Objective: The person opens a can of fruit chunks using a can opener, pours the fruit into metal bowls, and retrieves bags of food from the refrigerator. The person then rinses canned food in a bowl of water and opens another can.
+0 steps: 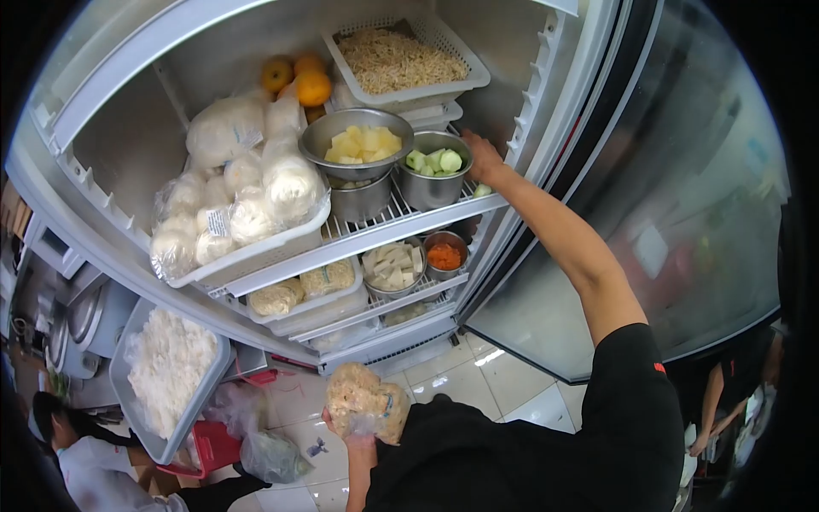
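My left hand [358,444], low in the head view, is closed around a clear plastic bag of pale orange, crumbly food [367,401]; the bag hides most of its fingers. My right arm reaches into the refrigerator. There, my right hand [484,160] lies against the right side of a metal pot of cut green vegetable pieces [435,164], its fingers stretched out toward the back and their tips partly hidden. A metal bowl of yellow chunks [357,145] sits to the left of that pot, on top of another metal pot [362,201].
A white tray [256,256] of bagged white balls fills the shelf's left side. Behind are oranges [313,88] and a basket of sprouts [405,64]. The glass door [631,213] stands open at right. A large tub [171,375] and a co-worker [94,469] are lower left.
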`<state>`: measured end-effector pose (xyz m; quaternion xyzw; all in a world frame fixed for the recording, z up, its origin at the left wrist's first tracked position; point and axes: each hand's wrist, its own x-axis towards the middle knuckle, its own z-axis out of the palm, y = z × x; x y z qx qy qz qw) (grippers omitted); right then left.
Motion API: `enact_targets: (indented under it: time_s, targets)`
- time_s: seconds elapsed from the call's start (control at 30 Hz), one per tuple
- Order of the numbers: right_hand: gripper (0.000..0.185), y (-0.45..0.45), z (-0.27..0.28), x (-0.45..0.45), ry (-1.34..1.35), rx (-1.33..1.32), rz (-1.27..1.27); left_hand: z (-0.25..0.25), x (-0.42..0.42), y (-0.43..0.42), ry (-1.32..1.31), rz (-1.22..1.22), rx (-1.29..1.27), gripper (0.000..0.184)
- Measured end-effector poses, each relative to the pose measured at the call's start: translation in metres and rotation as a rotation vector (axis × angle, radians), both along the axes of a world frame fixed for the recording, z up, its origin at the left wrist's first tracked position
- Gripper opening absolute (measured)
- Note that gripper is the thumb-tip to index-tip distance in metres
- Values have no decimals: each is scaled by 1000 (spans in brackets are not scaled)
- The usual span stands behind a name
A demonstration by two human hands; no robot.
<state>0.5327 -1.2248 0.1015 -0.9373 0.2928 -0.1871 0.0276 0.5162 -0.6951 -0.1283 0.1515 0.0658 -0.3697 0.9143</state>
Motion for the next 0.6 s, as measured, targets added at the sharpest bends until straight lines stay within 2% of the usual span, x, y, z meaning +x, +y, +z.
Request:
enact_targets:
  time_s: [0.07,0.17,0.27,0.53,0.6]
  targets:
    - [45,2,5,1,19,-31,39,0,0,-1,1,4,-4,81]
    - [35,9,9,2,-197,-34,30,-2,-2,3,15,6,-12,79]
    - [25,17,25,4,-274,-49,-8,-3,-4,5,37,25,-7,77]
    - [18,27,42,-8,-523,-170,34,23,-12,3,9,18,53,72]
    - [17,28,48,-9,-531,-218,42,5,-9,9,29,46,90,72]
